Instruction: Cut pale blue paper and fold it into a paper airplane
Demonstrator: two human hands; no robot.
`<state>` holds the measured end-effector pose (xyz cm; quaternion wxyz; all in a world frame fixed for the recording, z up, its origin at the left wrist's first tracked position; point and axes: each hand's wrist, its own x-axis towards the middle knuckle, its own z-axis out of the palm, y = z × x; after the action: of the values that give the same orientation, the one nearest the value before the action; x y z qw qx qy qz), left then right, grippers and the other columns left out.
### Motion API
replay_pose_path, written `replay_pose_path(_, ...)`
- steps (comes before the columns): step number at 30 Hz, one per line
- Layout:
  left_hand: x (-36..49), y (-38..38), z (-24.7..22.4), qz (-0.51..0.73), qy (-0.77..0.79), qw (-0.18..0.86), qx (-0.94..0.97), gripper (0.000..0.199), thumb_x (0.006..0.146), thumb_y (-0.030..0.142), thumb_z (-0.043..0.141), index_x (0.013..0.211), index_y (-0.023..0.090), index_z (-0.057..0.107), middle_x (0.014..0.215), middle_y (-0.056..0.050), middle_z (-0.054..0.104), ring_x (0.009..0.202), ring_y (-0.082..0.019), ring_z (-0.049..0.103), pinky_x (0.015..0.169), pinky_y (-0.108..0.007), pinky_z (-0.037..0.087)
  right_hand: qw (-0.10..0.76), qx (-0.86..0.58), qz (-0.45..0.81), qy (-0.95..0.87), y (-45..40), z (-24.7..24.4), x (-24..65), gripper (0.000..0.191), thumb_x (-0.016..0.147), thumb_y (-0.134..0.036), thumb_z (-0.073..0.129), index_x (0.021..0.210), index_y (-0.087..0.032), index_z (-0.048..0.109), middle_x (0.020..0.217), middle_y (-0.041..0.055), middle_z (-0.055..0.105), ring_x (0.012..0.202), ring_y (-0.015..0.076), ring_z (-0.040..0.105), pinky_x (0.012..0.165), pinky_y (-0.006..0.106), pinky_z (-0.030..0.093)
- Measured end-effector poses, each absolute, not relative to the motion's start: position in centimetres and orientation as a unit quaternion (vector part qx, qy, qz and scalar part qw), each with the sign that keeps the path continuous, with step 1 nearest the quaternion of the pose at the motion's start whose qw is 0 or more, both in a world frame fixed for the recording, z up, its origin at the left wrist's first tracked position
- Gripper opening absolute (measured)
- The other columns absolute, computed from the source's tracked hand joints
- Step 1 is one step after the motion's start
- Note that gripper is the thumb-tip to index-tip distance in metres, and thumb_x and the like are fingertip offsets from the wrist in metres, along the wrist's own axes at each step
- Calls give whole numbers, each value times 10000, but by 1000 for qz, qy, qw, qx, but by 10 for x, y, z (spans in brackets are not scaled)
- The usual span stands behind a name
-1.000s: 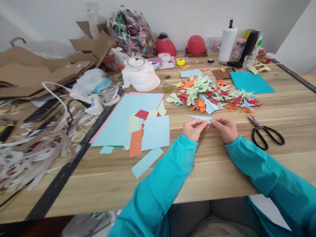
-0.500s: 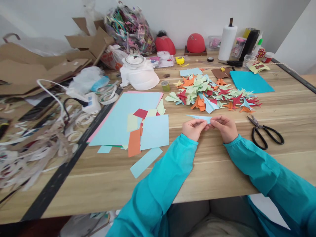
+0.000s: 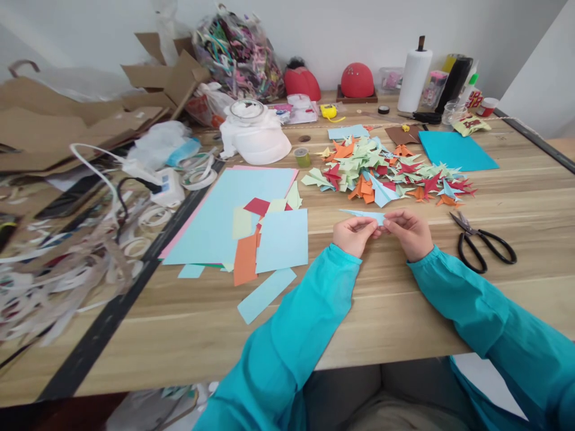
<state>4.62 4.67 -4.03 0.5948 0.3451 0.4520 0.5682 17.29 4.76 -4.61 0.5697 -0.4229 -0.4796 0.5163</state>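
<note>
Between my two hands is a light blue folded paper (image 3: 366, 214), its narrow pointed end stretching out to the left. My left hand (image 3: 354, 234) pinches it from the near side, fingers closed. On its right end my right hand (image 3: 409, 232) is also closed, thumb and fingers touching the paper; my fingers hide part of the folds. Just beyond lies a heap of folded paper shapes (image 3: 359, 157) in pale green, orange, red and blue. Black-handled scissors (image 3: 484, 242) rest on the table to the right of my right hand.
Blue paper sheets (image 3: 202, 227) and loose cut pieces, among them a blue rectangle (image 3: 282, 242) and an orange strip (image 3: 245, 260), lie left. A turquoise sheet (image 3: 458, 149) is at the back right. Tangled strips (image 3: 49, 293) and cardboard (image 3: 40, 120) crowd the far left.
Both hands keep hold of the folded paper in nearly the same place. The whole view has shifted very slightly; nothing else visibly differs.
</note>
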Motion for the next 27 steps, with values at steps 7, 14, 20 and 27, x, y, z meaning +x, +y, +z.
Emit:
replay_pose_path(7,47,46,-39,568,447,593,354,253,433,226,782,602,109,635,502,-9,628,437,-108,579,500,-240,496,564,-411,514,-498,48,-47,174,294,579,-372,741,770,-187,617,610,-17,642,603,139,633,631,282,508)
replay_pose_path(14,48,45,-42,567,441,589,371,252,451,246,779,606,110,634,502,-11,626,448,-111,579,516,-251,499,555,-408,458,-562,46,-48,172,275,646,-367,700,838,-193,609,564,-41,547,531,99,539,541,247,437)
replay_pose_path(20,47,46,-44,565,424,605,368,303,407,259,799,600,113,616,506,-9,628,459,-108,583,524,-242,497,556,-400,451,-572,48,-51,174,272,652,-355,695,853,-189,615,554,-52,483,503,82,464,507,241,383)
replay_pose_path(27,46,47,-43,564,428,610,355,331,360,228,812,590,110,605,489,-8,619,435,-107,573,505,-245,489,549,-394,449,-585,50,-54,176,294,659,-323,689,915,-187,641,541,-62,449,486,68,420,488,231,354)
